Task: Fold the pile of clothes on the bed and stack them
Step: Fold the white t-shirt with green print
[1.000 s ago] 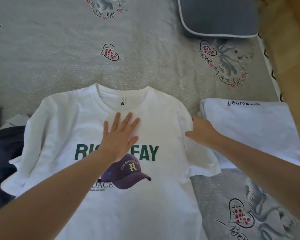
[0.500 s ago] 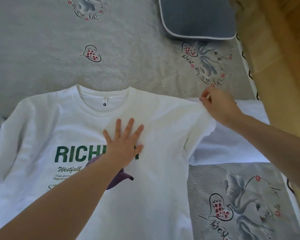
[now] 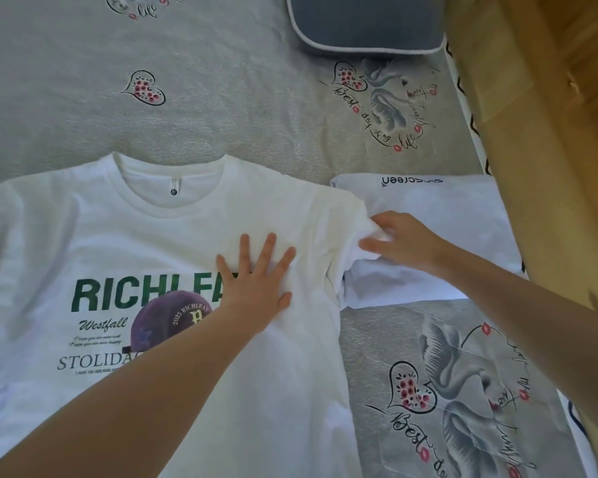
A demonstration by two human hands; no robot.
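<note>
A white T-shirt (image 3: 145,243) with green "RICHLFAY" lettering and a purple cap print lies face up on the bed, collar pointing away from me. My left hand (image 3: 256,281) presses flat on its chest, fingers spread. My right hand (image 3: 401,241) pinches the bunched right sleeve of the T-shirt. Under that sleeve and my right hand lies a folded white garment (image 3: 463,215) with dark lettering near its far edge.
The grey bedsheet (image 3: 221,98) carries heart and swan prints. A grey-blue pillow (image 3: 366,22) sits at the far edge. A wooden bed frame or wall (image 3: 549,132) runs along the right side.
My right hand dropped from the raised sleeve tip back toward me and now grips the sleeve bunched by the shoulder seam. My left hand stayed pressed on the chest. The view shifted slightly.
</note>
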